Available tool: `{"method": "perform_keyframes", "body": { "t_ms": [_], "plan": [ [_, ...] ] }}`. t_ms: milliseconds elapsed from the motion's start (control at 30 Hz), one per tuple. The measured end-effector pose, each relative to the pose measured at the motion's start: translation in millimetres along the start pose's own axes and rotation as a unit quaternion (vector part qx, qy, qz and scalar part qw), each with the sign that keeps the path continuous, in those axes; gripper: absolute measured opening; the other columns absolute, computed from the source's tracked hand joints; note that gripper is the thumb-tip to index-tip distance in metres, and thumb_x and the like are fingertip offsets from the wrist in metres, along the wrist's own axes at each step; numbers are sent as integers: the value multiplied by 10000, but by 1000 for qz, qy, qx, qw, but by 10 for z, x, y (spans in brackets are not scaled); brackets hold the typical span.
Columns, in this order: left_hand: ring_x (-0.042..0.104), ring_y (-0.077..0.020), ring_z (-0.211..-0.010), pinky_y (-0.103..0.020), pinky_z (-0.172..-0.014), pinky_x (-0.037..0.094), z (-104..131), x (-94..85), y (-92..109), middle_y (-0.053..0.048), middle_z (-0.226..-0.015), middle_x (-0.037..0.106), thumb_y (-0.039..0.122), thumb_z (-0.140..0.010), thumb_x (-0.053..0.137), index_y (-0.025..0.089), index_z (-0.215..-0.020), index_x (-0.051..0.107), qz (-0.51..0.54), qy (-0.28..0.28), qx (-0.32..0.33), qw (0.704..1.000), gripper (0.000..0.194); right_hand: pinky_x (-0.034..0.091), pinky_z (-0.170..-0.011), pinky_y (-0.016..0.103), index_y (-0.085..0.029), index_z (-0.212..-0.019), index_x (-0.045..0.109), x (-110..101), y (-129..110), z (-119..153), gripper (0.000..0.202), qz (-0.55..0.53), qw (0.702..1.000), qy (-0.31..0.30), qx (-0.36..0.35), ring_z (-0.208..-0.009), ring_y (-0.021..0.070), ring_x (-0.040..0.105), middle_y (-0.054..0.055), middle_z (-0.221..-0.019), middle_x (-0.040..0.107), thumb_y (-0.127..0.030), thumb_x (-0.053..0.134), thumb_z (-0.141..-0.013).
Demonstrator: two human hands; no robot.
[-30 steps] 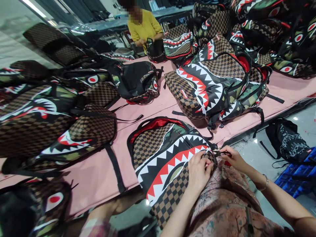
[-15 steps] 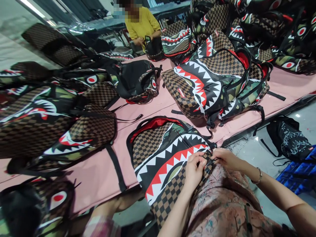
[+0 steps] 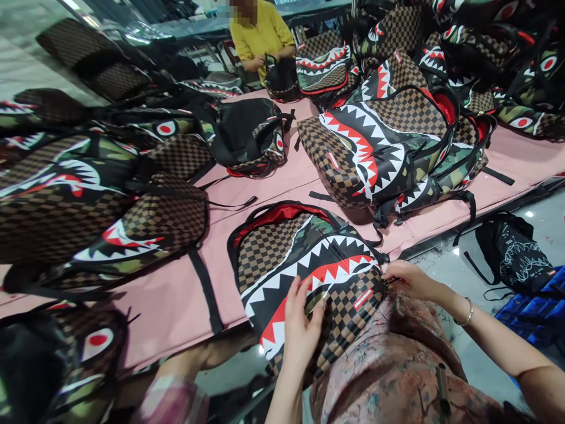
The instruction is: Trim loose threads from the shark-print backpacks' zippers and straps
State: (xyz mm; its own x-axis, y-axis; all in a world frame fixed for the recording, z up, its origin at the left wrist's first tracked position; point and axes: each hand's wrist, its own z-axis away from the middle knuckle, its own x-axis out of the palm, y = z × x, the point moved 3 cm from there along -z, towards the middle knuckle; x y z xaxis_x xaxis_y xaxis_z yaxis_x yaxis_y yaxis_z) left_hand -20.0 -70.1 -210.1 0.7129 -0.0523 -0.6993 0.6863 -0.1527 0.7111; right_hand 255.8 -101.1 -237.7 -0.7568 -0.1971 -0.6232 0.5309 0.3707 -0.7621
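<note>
A brown-and-black checkered backpack (image 3: 269,253) with a white-and-red shark mouth lies in front of me, against my body at the pink table's near edge. Its open top shows red lining and points away to the left. Over the lower front of it is my left hand (image 3: 303,321), fingers apart, holding nothing. My right hand (image 3: 408,280) is closed on the backpack's right edge near a black strap end; what exactly lies between those fingertips is hidden. A small red label (image 3: 364,300) shows on the checkered front between my hands.
More shark-mouth backpacks (image 3: 353,159) lie along the pink table (image 3: 269,206), piled at left and back right. A co-worker in yellow (image 3: 262,38) handles a black bag opposite. Another person's plaid sleeve (image 3: 172,397) is at lower left. A black backpack (image 3: 516,247) rests by blue crates (image 3: 525,335).
My left hand has left the backpack's right edge and moved left and down across its front, its fingers opening. The red label has come into sight. My right hand stays at the edge.
</note>
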Motion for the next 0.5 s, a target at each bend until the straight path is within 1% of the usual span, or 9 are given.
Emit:
{"method": "perform_keyframes", "body": {
  "t_ms": [67, 167, 333, 500],
  "plan": [
    [370, -255, -1235, -466, -1015, 308, 76, 13, -19, -97, -1328, 412, 310, -802, 509, 246, -1139, 532, 20, -1, -8, 1000, 344, 403, -731, 274, -189, -898, 583, 8, -22, -48, 123, 17, 1000, -16, -16, -822, 167, 530, 39, -859, 603, -153, 481, -840],
    [442, -251, -1164, -466, -993, 334, 145, 38, -16, -88, -1229, 509, 346, -789, 517, 234, -1040, 592, 45, 14, -28, 998, 285, 393, -705, 267, -185, -882, 587, 8, -50, -100, 110, 39, 998, -30, -46, -808, 167, 527, 45, -845, 606, -167, 484, -849],
    [476, -240, -1115, -452, -982, 346, 175, 56, 9, -80, -1180, 540, 348, -776, 524, 222, -987, 617, 88, 24, -39, 995, 262, 378, -685, 259, -179, -874, 577, 32, -127, -152, 103, 60, 995, -46, -65, -780, 159, 522, 41, -803, 598, -168, 476, -858],
    [486, -234, -1101, -452, -983, 341, 195, 48, -2, -81, -1165, 553, 334, -779, 521, 218, -963, 624, 104, 24, -40, 993, 240, 367, -677, 251, -177, -867, 568, 98, -308, -218, 117, 94, 990, -83, -67, -766, 152, 512, 37, -783, 580, -160, 453, -864]
  ]
}}
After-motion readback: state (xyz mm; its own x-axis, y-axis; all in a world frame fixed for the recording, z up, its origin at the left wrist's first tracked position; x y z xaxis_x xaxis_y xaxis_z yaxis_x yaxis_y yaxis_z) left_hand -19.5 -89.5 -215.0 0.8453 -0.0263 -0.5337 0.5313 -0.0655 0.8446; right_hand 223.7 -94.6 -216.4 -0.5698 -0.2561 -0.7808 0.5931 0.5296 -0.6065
